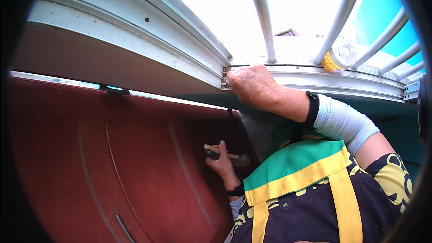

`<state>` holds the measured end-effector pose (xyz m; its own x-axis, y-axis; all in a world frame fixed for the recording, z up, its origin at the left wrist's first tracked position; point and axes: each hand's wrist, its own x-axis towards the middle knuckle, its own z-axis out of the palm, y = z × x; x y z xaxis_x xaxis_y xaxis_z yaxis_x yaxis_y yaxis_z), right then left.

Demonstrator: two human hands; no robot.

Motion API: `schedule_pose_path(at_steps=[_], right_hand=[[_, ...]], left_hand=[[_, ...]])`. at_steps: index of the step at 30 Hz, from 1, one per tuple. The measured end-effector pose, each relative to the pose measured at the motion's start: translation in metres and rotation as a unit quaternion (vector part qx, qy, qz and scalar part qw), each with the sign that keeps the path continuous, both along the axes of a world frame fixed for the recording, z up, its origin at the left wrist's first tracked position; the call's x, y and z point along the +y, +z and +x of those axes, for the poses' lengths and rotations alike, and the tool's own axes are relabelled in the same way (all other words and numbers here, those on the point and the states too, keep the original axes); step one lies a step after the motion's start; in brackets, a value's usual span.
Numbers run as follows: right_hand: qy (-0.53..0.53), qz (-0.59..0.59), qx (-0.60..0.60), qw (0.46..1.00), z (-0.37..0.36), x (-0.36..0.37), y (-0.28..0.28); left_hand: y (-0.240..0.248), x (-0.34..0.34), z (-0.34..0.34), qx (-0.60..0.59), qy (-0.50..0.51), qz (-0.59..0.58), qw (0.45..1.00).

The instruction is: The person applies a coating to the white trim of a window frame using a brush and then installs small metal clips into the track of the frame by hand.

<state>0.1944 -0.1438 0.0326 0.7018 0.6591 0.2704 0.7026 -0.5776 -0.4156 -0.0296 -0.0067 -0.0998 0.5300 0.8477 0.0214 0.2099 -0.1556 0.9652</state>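
My left hand (221, 164) is closed around a small brush with a pale wooden handle (232, 155); its bristles look greyish and point to the right. A black-handled tool (211, 155) sits in the same grip, and its other end is hidden. My right hand (253, 84) is curled into a fist at the corner of the white window track (297, 74). Its fingertips face away from view, so whatever it may be pinching cannot be seen.
Metal bars (262, 15) rise beyond the track. Against them rests a clear round jar with yellow contents (338, 56). A white window or door frame (135, 31) runs across the upper left. Below it spreads a dark red panel (135, 153) with a black hinge (114, 90).
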Motion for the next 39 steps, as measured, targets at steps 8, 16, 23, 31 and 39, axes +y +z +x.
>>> schedule_pose_path(at_steps=[8,16,23,31,39], right_hand=[[-0.016,0.005,0.172,0.985,0.019,0.010,0.007],[-0.014,0.109,0.284,0.953,0.026,0.006,0.002],[0.086,0.083,0.169,0.978,0.003,-0.015,0.015],[0.024,0.070,0.043,0.996,-0.013,-0.032,0.022],[0.078,0.130,0.199,0.968,-0.007,-0.036,0.016]], left_hand=[[-0.001,-0.015,-0.001,0.020,-0.030,-0.025,0.999],[0.002,-0.022,0.003,0.008,-0.048,-0.022,0.999],[-0.004,-0.021,-0.004,0.002,-0.037,-0.042,0.998],[0.006,-0.024,0.000,-0.005,-0.049,-0.051,0.998],[0.035,-0.024,0.021,-0.054,-0.123,-0.041,0.990]])
